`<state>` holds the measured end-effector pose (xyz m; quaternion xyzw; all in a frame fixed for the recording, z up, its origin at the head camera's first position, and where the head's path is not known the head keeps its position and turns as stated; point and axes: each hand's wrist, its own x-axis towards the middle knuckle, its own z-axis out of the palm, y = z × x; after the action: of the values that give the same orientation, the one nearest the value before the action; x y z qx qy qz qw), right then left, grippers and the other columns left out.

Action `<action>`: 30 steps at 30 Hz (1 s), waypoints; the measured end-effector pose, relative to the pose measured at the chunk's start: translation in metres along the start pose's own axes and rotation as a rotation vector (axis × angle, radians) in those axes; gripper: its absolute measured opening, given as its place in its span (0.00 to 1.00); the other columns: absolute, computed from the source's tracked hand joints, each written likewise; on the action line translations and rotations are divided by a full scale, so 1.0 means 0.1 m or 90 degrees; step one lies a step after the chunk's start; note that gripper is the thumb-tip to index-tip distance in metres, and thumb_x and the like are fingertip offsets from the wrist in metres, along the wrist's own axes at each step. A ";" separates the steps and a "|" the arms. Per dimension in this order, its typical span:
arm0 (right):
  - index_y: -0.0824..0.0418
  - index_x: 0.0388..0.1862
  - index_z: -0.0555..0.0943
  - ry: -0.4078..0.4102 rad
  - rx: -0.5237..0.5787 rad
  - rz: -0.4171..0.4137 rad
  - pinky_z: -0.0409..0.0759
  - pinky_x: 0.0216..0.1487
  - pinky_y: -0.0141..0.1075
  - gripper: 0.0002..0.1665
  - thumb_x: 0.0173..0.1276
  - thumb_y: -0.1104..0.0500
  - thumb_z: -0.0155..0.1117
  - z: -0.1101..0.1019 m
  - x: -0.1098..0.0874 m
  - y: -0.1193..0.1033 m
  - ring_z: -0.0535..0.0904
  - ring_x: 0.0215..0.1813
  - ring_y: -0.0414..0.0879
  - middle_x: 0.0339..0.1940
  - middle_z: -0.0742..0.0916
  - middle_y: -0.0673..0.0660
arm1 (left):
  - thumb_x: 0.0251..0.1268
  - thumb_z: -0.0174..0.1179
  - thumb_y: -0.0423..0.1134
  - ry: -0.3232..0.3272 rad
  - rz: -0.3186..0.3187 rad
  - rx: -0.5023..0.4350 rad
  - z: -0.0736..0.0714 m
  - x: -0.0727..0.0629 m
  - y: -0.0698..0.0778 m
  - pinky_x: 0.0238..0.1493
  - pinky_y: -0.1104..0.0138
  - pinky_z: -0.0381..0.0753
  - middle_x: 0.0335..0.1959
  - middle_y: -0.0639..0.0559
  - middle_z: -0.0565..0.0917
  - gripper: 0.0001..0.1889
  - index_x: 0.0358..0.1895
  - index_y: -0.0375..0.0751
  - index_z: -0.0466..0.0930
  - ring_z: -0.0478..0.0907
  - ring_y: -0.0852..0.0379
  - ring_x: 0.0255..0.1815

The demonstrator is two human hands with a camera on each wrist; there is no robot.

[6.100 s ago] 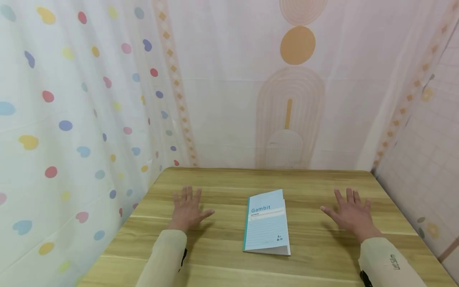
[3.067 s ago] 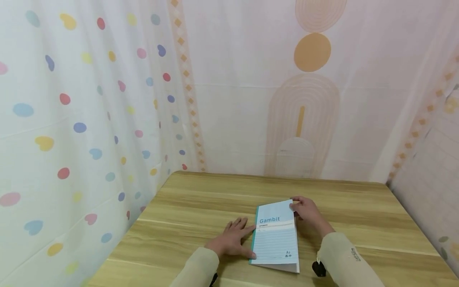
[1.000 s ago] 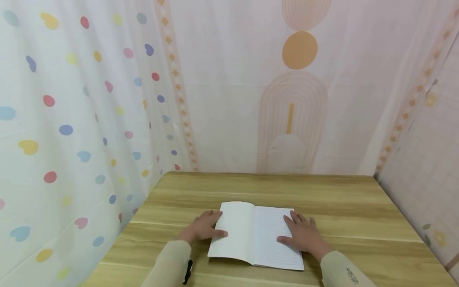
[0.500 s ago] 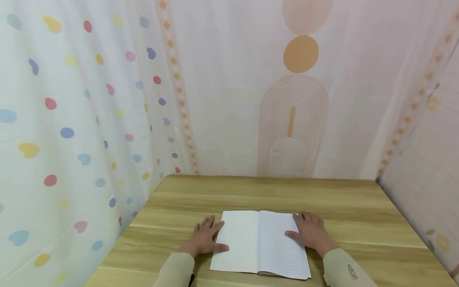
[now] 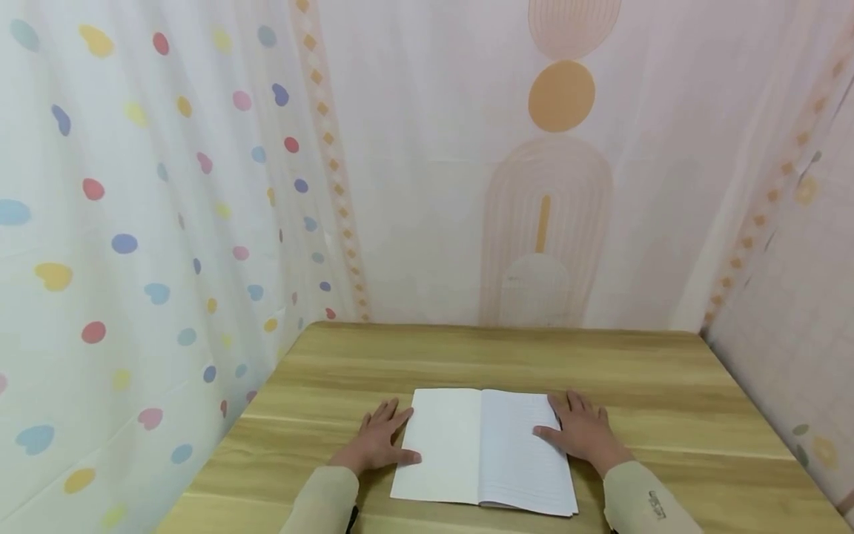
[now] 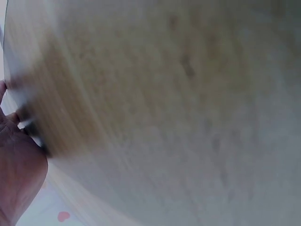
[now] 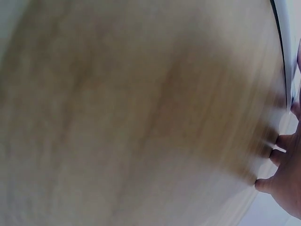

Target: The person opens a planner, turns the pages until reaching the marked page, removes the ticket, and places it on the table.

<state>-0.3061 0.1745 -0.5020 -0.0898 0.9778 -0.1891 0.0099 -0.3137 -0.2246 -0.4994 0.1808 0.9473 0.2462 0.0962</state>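
An open notebook [image 5: 443,445] lies flat on the wooden table, its left page blank and its right page lined. At its left edge my left hand [image 5: 376,443] spreads its fingers, the thumb resting on the blank page and the other fingers at the margin and on the wood. My right hand [image 5: 583,432] lies at the right edge, thumb on the lined page. Its other fingertips reach past the upper right edge; in the right wrist view this hand [image 7: 287,176] touches the table beside the notebook's edge [image 7: 285,52]. The cover is hidden underneath.
The wooden table [image 5: 507,356] extends around the notebook to its far edge. A dotted curtain [image 5: 153,222] hangs at the left, and a patterned curtain [image 5: 414,222] hangs behind. Another light curtain [image 5: 794,311] borders the right side.
The notebook lay with its cover closed, and both hands lay apart from it. Then the hands came to it, and it was opened. Over the last half second hands and notebook barely move.
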 end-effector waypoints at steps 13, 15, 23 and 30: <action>0.62 0.73 0.69 0.010 0.003 0.001 0.48 0.65 0.76 0.49 0.64 0.30 0.62 0.00 0.02 -0.02 0.55 0.73 0.76 0.72 0.64 0.78 | 0.54 0.71 0.61 -0.001 -0.009 0.001 0.00 0.01 0.00 0.73 0.38 0.34 0.79 0.31 0.46 0.51 0.77 0.41 0.60 0.38 0.32 0.79; 0.62 0.72 0.71 0.018 0.006 -0.007 0.49 0.65 0.75 0.47 0.64 0.32 0.63 0.00 0.02 -0.03 0.55 0.72 0.76 0.72 0.64 0.78 | 0.53 0.71 0.61 -0.001 -0.009 -0.002 0.01 0.00 0.01 0.73 0.38 0.34 0.79 0.31 0.46 0.51 0.76 0.40 0.60 0.38 0.32 0.79; 0.65 0.63 0.79 0.075 0.045 -0.032 0.60 0.63 0.70 0.34 0.64 0.47 0.71 -0.02 0.03 -0.09 0.66 0.67 0.74 0.66 0.73 0.76 | 0.53 0.71 0.62 -0.009 -0.008 -0.004 0.02 -0.01 0.00 0.73 0.38 0.35 0.79 0.31 0.46 0.51 0.76 0.41 0.60 0.38 0.32 0.78; 0.67 0.59 0.81 0.118 0.135 -0.021 0.70 0.62 0.61 0.27 0.68 0.52 0.68 -0.08 0.10 -0.15 0.74 0.63 0.67 0.59 0.81 0.69 | 0.54 0.70 0.62 -0.007 -0.008 -0.007 0.00 0.00 0.01 0.74 0.39 0.35 0.79 0.32 0.46 0.51 0.77 0.41 0.60 0.38 0.33 0.79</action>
<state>-0.3141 0.1620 -0.4893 -0.0868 0.9474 -0.2990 -0.0740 -0.3131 -0.2237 -0.4993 0.1759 0.9466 0.2495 0.1041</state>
